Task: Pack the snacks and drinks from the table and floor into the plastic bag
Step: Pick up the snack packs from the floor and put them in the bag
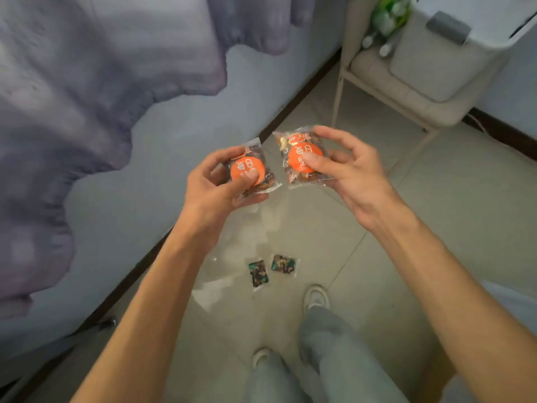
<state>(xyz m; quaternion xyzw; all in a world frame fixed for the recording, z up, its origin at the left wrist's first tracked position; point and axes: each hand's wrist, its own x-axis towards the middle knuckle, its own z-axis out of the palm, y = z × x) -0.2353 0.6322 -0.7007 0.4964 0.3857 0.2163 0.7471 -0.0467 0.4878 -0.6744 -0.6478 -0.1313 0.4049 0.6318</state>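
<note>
Forearms [145, 301] are filling the lower frame. At mid-frame the left hand [215, 181] is pinching one nut packet [255, 161] and the right hand [348, 173] is pinching a second nut packet [302, 152]. Both are probably going next into the clear plastic bag [220, 286] lying below centre.

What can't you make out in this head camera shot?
Head view, clear nut packets with round orange labels: print partly covered by thumbs of the left hand and right hand.
Head view, two small camouflage-print packets: on or inside the clear plastic bag on the floor, unclear.
Head view, green bottles on the chair: blurred, cut off by the top edge.
</note>
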